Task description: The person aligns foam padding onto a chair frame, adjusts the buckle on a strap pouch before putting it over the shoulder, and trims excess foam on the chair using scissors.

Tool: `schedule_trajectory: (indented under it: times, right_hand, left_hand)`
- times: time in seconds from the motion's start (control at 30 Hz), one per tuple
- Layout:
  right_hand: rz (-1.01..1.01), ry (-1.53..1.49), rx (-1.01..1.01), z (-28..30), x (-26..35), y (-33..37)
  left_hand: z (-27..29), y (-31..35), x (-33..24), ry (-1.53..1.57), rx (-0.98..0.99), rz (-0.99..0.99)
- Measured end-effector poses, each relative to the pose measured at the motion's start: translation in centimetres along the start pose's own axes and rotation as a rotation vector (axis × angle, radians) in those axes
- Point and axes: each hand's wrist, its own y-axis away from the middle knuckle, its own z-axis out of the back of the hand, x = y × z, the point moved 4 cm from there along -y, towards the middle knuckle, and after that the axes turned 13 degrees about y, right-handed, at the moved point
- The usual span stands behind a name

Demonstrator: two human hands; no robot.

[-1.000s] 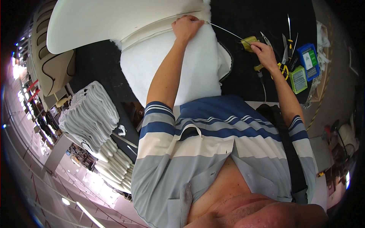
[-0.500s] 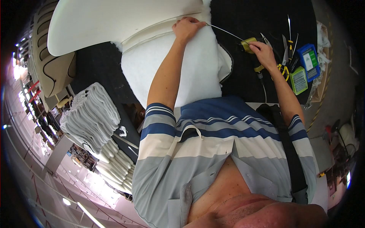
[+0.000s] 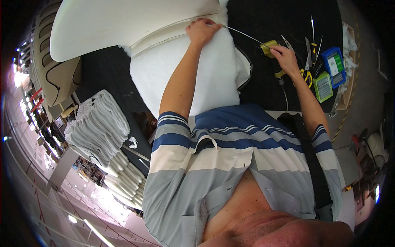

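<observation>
A white padded cover [image 3: 173, 76] with fluffy wadding lies in front of me, its smooth white panel [image 3: 123, 22] folded back to the far left. My left hand [image 3: 202, 31] is closed on the cover's seam edge, fingers pinched by the end of a thin metal rod [image 3: 245, 34]. The rod slants from there to my right hand [image 3: 284, 59], whose thumb and fingers pinch its near end. Whether the rod's far tip sits inside the seam is hidden by my left hand. A yellow-bodied tool [image 3: 268, 48] lies just behind my right fingertips.
On the black table [image 3: 263, 92] at right lie pliers [image 3: 287, 42], yellow-handled scissors [image 3: 307, 61], a screwdriver [image 3: 314, 45], a blue box [image 3: 334, 66] and a green box [image 3: 323, 87]. Stacked white pads [image 3: 98, 125] stand at left, below beige seat covers [image 3: 63, 80].
</observation>
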Motion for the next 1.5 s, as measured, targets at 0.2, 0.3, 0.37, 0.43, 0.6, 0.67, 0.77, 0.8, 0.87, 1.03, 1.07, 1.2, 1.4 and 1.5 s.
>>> schedule_trajectory:
  times: [0.2,0.3,0.37,0.43,0.6,0.67,0.77,0.8,0.87,1.03,1.07,1.2,1.4,1.5]
  right_hand:
    - [0.038,0.067,-0.017,0.1,0.5,-0.3]
    - [0.055,0.119,-0.029,0.6,1.1,-0.4]
    - [0.070,0.159,-0.036,1.0,1.7,-0.3]
    - [0.133,0.252,-0.152,1.6,2.6,-0.1]
    - [0.246,0.295,-0.305,2.6,3.2,-1.4]
    - [0.286,0.300,-0.329,3.1,3.3,-2.5]
    - [0.331,0.286,-0.290,3.3,3.4,-4.7]
    - [0.323,0.259,-0.231,3.1,3.4,-5.5]
    - [0.323,0.233,-0.177,2.6,3.5,-6.9]
    - [0.421,0.167,-0.018,-0.2,4.9,-9.5]
    - [0.427,0.129,-0.047,-1.4,4.8,-10.0]
    - [0.315,-0.002,0.156,-4.2,11.3,-11.3]
    - [0.413,0.097,0.122,-5.6,14.9,-13.2]
    - [0.525,0.398,0.132,-2.5,13.2,-11.2]
  left_hand:
    - [0.1,0.0,-0.4,0.007,-0.004,-0.012]
    - [0.3,0.2,-0.6,0.019,0.000,-0.017]
    - [0.4,0.3,-0.7,0.013,0.001,-0.022]
    - [0.4,0.4,-0.5,0.003,-0.010,-0.020]
    - [0.1,0.3,-0.1,0.009,-0.006,-0.033]
    - [0.1,0.3,0.2,0.016,-0.022,-0.044]
    - [0.6,0.9,0.6,0.092,-0.091,-0.150]
    - [1.0,1.4,0.4,0.130,-0.174,-0.271]
    - [2.3,3.1,-0.4,0.123,-0.340,-0.477]
    - [5.8,7.6,1.4,-0.088,-0.413,-0.475]
    - [6.2,8.4,1.8,-0.161,-0.402,-0.448]
    - [6.8,11.3,5.6,-0.240,-0.450,-0.304]
    - [4.6,9.7,6.7,-0.234,-0.518,-0.237]
    - [4.4,10.0,7.5,-0.273,-0.492,-0.210]
